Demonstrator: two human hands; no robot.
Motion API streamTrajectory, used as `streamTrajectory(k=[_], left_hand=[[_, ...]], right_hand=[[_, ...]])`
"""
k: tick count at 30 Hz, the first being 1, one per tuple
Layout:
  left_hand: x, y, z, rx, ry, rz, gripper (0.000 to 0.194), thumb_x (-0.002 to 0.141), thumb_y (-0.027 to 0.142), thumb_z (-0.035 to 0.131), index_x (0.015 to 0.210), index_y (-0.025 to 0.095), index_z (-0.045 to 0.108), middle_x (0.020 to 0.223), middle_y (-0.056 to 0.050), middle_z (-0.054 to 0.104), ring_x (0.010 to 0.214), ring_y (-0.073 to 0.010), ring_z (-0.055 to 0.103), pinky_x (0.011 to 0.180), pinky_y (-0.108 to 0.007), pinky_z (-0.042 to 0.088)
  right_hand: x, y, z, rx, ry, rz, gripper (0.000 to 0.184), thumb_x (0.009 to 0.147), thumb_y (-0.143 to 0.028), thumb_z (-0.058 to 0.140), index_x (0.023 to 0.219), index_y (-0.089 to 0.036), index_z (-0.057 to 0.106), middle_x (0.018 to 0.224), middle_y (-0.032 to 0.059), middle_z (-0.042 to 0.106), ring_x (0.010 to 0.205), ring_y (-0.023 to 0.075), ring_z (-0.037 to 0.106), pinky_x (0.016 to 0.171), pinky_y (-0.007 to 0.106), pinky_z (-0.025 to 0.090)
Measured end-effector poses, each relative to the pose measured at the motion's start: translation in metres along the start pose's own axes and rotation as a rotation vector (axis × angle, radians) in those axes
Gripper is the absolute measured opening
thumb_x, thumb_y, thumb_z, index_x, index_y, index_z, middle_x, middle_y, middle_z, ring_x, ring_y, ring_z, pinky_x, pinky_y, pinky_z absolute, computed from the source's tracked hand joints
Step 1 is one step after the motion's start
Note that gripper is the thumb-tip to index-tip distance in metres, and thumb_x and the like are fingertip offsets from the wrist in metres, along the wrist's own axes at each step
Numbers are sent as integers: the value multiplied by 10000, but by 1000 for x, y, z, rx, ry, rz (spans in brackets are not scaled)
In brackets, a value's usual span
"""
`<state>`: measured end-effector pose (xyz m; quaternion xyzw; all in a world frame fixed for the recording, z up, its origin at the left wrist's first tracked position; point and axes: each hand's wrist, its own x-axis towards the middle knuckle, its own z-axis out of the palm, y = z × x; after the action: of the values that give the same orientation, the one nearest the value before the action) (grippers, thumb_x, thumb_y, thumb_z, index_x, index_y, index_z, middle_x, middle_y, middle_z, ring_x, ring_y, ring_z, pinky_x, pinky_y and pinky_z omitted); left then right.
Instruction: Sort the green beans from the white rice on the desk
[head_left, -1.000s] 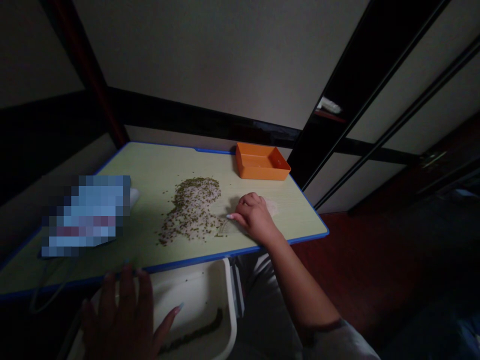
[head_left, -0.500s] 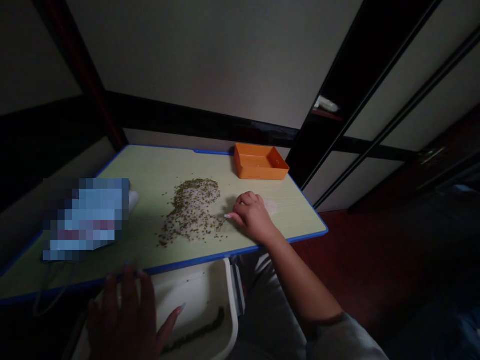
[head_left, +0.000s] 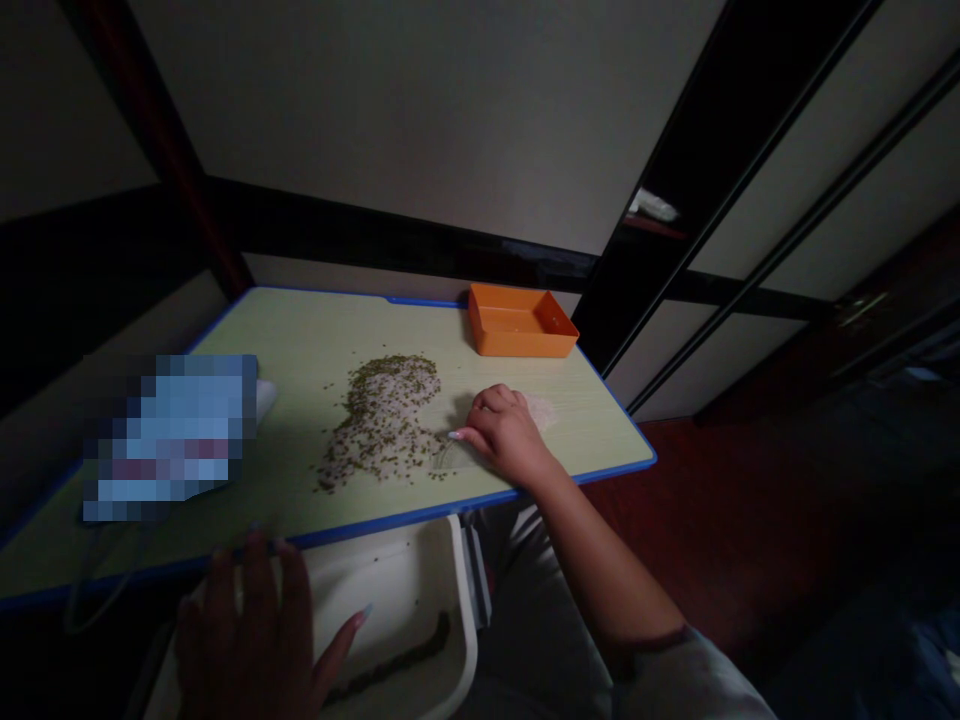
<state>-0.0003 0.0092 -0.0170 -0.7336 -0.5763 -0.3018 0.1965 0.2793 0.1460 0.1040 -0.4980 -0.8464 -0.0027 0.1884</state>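
Note:
On the pale table top lies a spread pile of small green and whitish grains [head_left: 386, 410], too small to name surely. Just right of it, my right hand [head_left: 502, 430] rests on the table with fingers curled under and the thumb pointing toward the pile. Whatever those fingers hold, if anything, is hidden. A thin patch of whitish grains [head_left: 541, 411] shows behind this hand. At the table's front edge, my left hand [head_left: 247, 620] is open, fingers stretched out and thumb apart. It hangs over a white drawer-like tray [head_left: 466, 640], which has a dark strip of grains along its bottom.
An orange open box [head_left: 525, 345] stands at the table's back right corner. A pixelated bluish object [head_left: 180, 430] lies at the left, with a cord loop below it. The table [head_left: 315, 320] has a blue rim, and wardrobe-like panels rise behind it.
Both hands keep nearly the same place and pose. The view has shifted very slightly; the pile looks the same.

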Motion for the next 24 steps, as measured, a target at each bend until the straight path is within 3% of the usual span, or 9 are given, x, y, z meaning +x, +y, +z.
streamTrajectory(k=[3, 13, 24], left_hand=[[0, 0, 1, -18, -1, -22, 967, 841, 515, 606, 1593, 182, 97, 1689, -237, 175, 1575, -451, 166, 1164, -803, 315], [-1, -4, 0, 38, -11, 44, 1003, 825, 523, 629, 1582, 97, 127, 1670, -295, 195, 1576, -471, 147, 1161, -798, 320], [0, -2, -2, 32, -20, 34, 997, 832, 512, 630, 1589, 126, 110, 1681, -276, 184, 1581, -456, 146, 1176, -788, 311]], right_hand=[[1, -1, 0, -15, 13, 13, 297, 1012, -416, 601, 895, -194, 761, 1060, 109, 671, 1049, 256, 507, 865, 373, 345], [2, -3, 2, -22, -8, 0, 305, 1002, -444, 612, 922, -191, 763, 1065, 108, 674, 1053, 257, 512, 862, 371, 341], [0, -1, 5, 34, -7, -41, 315, 1016, -428, 589, 903, -194, 767, 1067, 102, 670, 1063, 249, 513, 904, 383, 348]])
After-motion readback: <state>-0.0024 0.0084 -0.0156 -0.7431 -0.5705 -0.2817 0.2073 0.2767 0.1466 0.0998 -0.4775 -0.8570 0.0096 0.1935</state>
